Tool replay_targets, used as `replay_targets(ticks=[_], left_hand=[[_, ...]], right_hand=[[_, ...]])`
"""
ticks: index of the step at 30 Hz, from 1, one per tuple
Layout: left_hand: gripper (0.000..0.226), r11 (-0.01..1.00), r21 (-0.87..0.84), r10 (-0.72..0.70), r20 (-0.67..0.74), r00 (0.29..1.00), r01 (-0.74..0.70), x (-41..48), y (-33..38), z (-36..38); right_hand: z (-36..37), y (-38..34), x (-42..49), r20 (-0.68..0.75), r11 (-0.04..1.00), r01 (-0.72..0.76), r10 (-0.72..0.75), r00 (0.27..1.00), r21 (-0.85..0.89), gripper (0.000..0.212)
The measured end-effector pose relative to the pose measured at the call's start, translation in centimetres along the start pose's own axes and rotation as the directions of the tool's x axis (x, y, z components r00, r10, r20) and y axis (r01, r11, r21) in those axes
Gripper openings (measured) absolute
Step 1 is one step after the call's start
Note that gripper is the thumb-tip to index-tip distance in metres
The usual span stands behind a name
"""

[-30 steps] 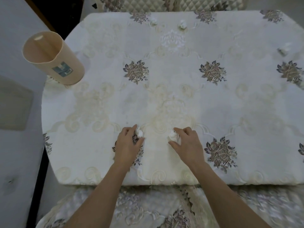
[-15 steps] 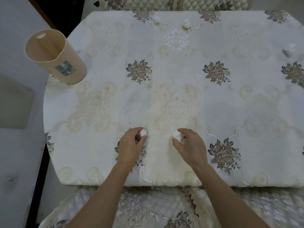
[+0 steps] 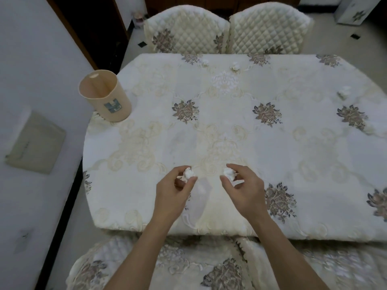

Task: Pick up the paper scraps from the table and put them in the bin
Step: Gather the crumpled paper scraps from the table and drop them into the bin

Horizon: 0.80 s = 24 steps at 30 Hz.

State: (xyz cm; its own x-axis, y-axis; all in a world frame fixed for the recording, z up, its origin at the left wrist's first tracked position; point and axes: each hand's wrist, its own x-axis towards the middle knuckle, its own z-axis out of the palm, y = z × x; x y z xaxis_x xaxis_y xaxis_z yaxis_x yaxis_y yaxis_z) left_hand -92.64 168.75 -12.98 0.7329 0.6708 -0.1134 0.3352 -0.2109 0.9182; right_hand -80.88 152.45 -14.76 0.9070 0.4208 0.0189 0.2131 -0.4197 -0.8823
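My left hand pinches a crumpled white paper scrap between thumb and fingers, lifted a little above the near part of the table. My right hand holds a second white scrap the same way. The beige plastic bin stands open and upright on the table's far-left corner, well away from both hands. More scraps lie on the cloth: one at the far middle, one at the far right, one by the right edge.
The table wears a cream cloth with brown flower motifs. Two quilted chairs stand behind its far edge, and a cushioned seat lies under my arms. A white wall runs close along the left side.
Both hands have risen off the cloth, each with its scrap pinched in the fingers. The view has tilted up, so the far chairs now show.
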Motion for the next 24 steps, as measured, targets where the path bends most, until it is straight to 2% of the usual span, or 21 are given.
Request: replay_targets(ticks=[11, 16, 21, 24], left_hand=[[0.016, 0.993, -0.084, 0.067, -0.146, 0.987, -0.080, -7.4, 1.2, -5.3], [0.017, 0.995, -0.044, 0.076, -0.237, 0.968, -0.089, -10.5, 0.0, -8.5], [0.016, 0.998, -0.047, 0.019, -0.408, 0.913, -0.042, -14.6, -1.1, -11.6], [0.018, 0.999, -0.041, -0.019, -0.497, 0.867, -0.002, -16.9, -1.3, -13.0]], right_hand=[[0.1, -6.5, -5.9, 0.075, 0.984, 0.176, -0.178, 0.981, 0.025, 0.027], [2.8, -8.0, -8.0, 0.136, 0.966, 0.257, -0.260, 0.956, 0.040, 0.028], [6.0, -9.7, -10.2, 0.284, 0.922, 0.367, -0.386, 0.877, 0.122, 0.024], [7.5, -11.2, -11.0, 0.366, 0.893, 0.428, -0.449, 0.815, 0.142, 0.030]])
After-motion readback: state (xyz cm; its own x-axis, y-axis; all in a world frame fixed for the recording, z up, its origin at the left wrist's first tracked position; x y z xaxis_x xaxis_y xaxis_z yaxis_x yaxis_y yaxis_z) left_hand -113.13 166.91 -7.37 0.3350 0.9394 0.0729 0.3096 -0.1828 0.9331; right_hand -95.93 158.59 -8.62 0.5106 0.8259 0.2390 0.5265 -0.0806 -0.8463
